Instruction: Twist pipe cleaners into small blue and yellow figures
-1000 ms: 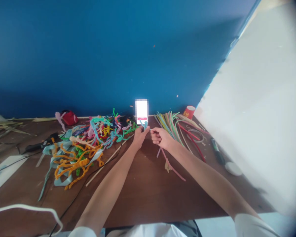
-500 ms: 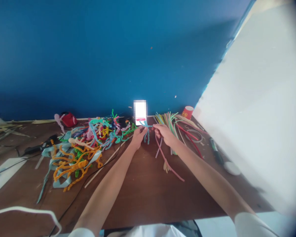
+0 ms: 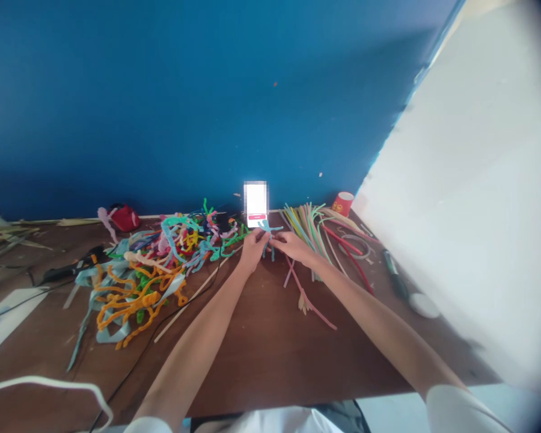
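Observation:
A blue fuzzy pipe-cleaner figure (image 3: 270,228) with several thin arms is held between my two hands, just in front of a bright phone screen (image 3: 256,201). My left hand (image 3: 253,249) pinches it from the left. From the right, my right hand (image 3: 290,245) grips it lower down, fingertips close to those of the left. Part of the figure hangs below the fingers, and its middle is hidden by them. Under my right hand a pink pipe cleaner (image 3: 313,308) with a small tan tuft lies on the brown table (image 3: 270,361).
To the left spreads a tangled heap of coloured pipe cleaners (image 3: 151,297), with a black glue gun (image 3: 67,272) beside it. Straight pipe-cleaner stems (image 3: 313,231) lie at the right, near a red paper cup (image 3: 343,204) and a dark marker (image 3: 395,275). A blue wall rises behind.
My right hand has moved left and slightly down, from the figure's right arm to its lower part beside my left hand. The right arm of the figure is now free.

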The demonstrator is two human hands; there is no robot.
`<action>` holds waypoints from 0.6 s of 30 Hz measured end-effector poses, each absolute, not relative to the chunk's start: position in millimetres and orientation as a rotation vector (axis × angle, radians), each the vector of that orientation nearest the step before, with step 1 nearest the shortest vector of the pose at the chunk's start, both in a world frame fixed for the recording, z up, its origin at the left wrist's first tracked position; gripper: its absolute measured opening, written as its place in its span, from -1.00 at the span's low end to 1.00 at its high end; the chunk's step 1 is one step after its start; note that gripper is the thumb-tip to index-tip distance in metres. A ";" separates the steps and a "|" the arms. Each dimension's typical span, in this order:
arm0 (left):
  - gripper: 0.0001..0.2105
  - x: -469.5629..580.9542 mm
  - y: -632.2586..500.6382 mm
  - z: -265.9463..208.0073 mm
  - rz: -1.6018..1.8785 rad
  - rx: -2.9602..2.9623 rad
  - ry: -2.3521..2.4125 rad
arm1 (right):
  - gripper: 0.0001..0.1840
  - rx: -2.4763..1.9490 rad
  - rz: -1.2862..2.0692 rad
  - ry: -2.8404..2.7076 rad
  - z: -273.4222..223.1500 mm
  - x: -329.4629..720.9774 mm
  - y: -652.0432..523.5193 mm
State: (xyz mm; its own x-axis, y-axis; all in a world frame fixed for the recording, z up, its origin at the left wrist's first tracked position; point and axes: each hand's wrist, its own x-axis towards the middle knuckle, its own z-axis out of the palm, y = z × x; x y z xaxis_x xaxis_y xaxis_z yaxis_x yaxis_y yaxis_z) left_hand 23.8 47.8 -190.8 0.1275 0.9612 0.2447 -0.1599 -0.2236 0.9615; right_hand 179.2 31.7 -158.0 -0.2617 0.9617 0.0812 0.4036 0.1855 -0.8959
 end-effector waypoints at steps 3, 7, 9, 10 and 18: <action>-0.70 24.9 48.9 -191.0 1.316 1.357 0.869 | -0.58 -1.280 1.074 -1.791 -161.6 180.7 33.5; -0.67 27.2 50.9 -192.5 1.284 1.377 0.838 | -0.67 -1.354 0.879 -1.744 -166.5 182.6 37.5; -0.66 28.0 51.5 -193.2 1.268 1.400 0.850 | -0.70 -1.398 0.771 -1.731 -167.5 183.8 38.8; -0.66 28.2 51.5 -193.3 1.261 1.410 0.870 | -0.70 -1.407 0.736 -1.725 -167.6 184.5 39.2; -0.80 28.3 49.6 -193.1 1.203 1.639 0.960 | -0.67 -1.378 0.669 -1.652 -166.3 189.1 39.2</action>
State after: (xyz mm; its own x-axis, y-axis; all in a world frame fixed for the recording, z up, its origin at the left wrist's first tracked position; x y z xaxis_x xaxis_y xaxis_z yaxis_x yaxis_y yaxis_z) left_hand 28.3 49.6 -193.1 0.2371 0.9234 0.3019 0.0894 -0.3301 0.9397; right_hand 189.1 39.2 -166.3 -0.0208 0.9619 0.2727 0.5010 0.2461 -0.8297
